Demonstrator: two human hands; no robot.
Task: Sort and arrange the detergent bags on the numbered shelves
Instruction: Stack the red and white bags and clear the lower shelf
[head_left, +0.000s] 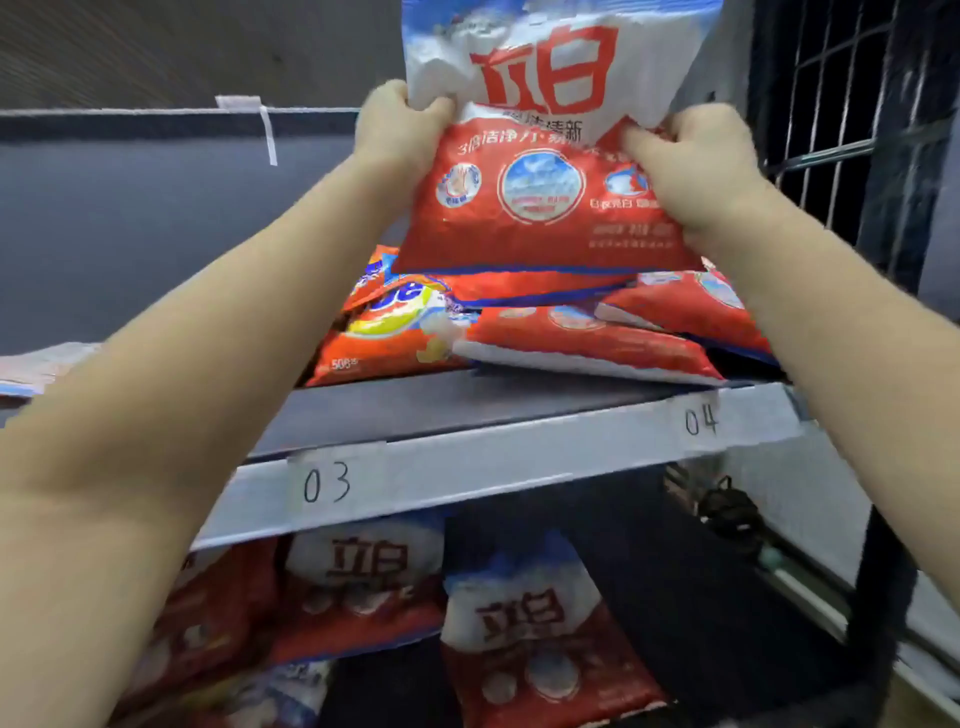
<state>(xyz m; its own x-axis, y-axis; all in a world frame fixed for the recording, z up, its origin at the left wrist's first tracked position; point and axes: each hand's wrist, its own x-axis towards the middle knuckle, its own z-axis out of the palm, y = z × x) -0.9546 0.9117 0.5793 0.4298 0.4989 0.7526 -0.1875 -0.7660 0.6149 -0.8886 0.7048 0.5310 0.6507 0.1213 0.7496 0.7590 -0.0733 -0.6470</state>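
Two hands, one bag held between them. Left hand (397, 127): fingers curled tight, pinching the bag's left edge at about mid-height, thumb on the printed face. Red-and-white bag (545, 150): held upright and raised, label toward the wearer, its bottom edge touching or just clearing the pile below; which, I cannot tell. The two-sided pinch likely keeps the soft pack upright and face-out for setting down. Right hand (691, 161): likewise closed, gripping the bag's right edge level with the left hand.

Below the left hand: orange bag (387, 332), lying flat, a different brand, so probably still to be sorted out. Below the right hand: several red bags (597, 332) stacked flat and overlapping, matching the held one, which suggests this spot is their place. Under both hands: shelf edge (493, 457) with labels 03 (327, 483) and 04 (701, 420). Lower still: more matching bags (524, 623) leaning upright on the next shelf.
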